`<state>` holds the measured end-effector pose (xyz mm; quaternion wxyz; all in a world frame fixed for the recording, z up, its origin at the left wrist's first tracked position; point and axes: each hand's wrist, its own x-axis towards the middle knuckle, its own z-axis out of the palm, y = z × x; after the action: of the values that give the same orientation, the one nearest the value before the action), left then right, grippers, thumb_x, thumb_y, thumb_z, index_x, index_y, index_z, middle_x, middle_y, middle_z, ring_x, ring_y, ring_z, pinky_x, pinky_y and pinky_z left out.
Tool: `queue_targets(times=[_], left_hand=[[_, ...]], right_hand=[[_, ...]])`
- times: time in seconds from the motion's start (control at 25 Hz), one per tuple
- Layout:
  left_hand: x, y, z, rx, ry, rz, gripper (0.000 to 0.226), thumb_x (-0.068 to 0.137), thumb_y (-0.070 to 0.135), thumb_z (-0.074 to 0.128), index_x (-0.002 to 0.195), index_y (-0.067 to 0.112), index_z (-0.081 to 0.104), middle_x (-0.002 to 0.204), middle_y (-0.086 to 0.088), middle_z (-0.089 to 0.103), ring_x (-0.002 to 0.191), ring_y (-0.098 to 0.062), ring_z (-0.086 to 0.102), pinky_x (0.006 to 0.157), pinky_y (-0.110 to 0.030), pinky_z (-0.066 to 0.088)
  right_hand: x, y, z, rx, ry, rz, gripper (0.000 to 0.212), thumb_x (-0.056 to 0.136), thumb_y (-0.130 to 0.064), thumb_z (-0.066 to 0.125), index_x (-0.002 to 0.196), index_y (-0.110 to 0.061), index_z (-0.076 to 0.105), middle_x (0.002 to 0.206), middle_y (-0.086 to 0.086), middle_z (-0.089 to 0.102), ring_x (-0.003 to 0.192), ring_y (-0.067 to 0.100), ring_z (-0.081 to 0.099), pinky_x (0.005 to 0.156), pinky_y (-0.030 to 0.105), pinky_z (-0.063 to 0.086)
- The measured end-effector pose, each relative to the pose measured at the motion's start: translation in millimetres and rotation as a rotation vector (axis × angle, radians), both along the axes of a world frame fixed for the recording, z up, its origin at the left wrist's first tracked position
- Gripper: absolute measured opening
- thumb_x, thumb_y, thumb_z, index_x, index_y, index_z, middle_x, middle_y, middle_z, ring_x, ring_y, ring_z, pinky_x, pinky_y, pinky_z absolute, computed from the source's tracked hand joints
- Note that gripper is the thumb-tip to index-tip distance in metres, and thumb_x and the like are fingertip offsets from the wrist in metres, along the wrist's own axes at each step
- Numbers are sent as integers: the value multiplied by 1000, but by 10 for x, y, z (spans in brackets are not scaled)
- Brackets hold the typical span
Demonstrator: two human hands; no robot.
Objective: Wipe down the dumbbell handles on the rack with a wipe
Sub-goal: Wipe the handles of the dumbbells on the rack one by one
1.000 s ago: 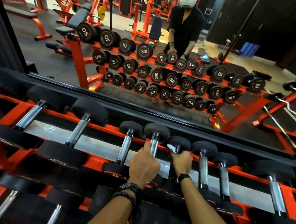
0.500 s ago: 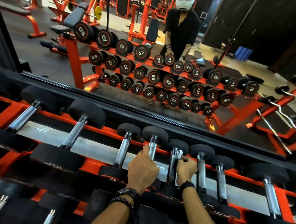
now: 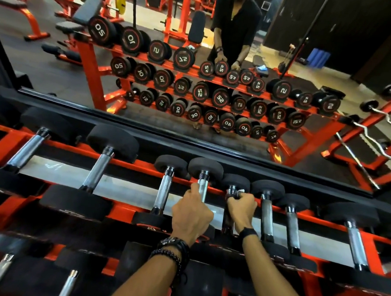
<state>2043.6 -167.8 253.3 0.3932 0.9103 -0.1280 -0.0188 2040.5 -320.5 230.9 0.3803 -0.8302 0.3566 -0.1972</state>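
Dumbbell handles (image 3: pixel 267 219) lie in a row on the orange rack (image 3: pixel 123 212). My left hand (image 3: pixel 192 216) grips one handle (image 3: pixel 202 186); my right hand (image 3: pixel 242 207) clenches the white wipe (image 3: pixel 239 191) around the next (image 3: pixel 228 215), near the rack's back edge. Beyond, I see a mirror (image 3: pixel 58 61).

In front of me an orange rack (image 3: pixel 128 210) carries its top row of black-headed dumbbells (image 3: pixel 111 157) side by side, chrome handles running away from me toward the mirror (image 3: pixel 59 57). A lower tier (image 3: pixel 113 264) below holds more dumbbells, only partly in view.
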Motion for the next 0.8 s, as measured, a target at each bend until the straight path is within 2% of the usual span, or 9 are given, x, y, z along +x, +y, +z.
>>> queue_targets(times=[0.12,0.24,0.36,0.44,0.52,0.6,0.68,0.72,0.8], left_hand=[[-5,4,-5,-13,7,-2,46,81,15,52,126,16,42,91,-2,56,76,-22,58,66,-34,49],[-11,0,17,9,10,7,43,83,14,53,124,14,44,97,-5,59,82,-25,60,67,-32,41],[-6,7,-4,16,-4,10,39,81,11,53,119,13,46,96,-6,61,85,-28,60,68,-33,38],[-11,11,-32,-16,-27,3,33,81,11,54,114,13,48,88,-2,58,77,-22,57,66,-33,40],[-13,25,-74,-28,-102,-15,36,82,11,57,117,12,50,94,-2,58,83,-21,59,67,-32,44],[-6,10,-129,53,-242,-87,46,81,14,60,126,10,49,110,-5,56,93,-21,57,76,-34,50],[28,-43,-113,198,-357,-167,49,79,25,65,123,13,50,120,-6,51,102,-22,55,83,-36,51],[56,-81,-81,253,-371,-198,49,78,31,67,121,15,51,123,-6,49,106,-24,54,85,-37,51],[125,-158,-21,291,-329,-222,49,79,39,68,120,17,53,127,-5,43,113,-24,50,90,-38,50]], right_hand=[[-137,-76,82,-228,61,134,41,78,2,60,47,-17,40,45,-4,40,47,13,40,43,22,23],[-370,-25,129,-389,143,364,28,75,3,58,55,-16,53,58,-4,58,59,13,56,54,30,43],[-635,10,245,-204,55,495,31,83,-9,73,61,-26,60,56,-14,56,58,1,52,57,16,41],[-811,-65,351,-98,-85,395,28,86,-10,71,67,-28,60,61,-16,59,60,1,52,60,17,43],[-1001,-247,413,-47,-207,272,18,89,-10,66,77,-21,60,75,-7,65,66,6,58,62,24,52],[-1188,-463,493,-21,-222,143,10,91,-7,64,84,-14,61,82,1,67,71,6,64,64,29,57],[-1377,-686,485,-34,-201,81,10,89,-7,66,85,-15,66,79,-2,68,73,16,66,68,45,59],[-1462,-743,482,-36,-173,66,10,87,-6,68,83,-15,68,78,-3,69,74,19,67,69,48,59],[-1564,-824,429,-56,-106,56,10,84,-8,72,85,-18,73,84,-7,72,78,14,69,75,46,59]])
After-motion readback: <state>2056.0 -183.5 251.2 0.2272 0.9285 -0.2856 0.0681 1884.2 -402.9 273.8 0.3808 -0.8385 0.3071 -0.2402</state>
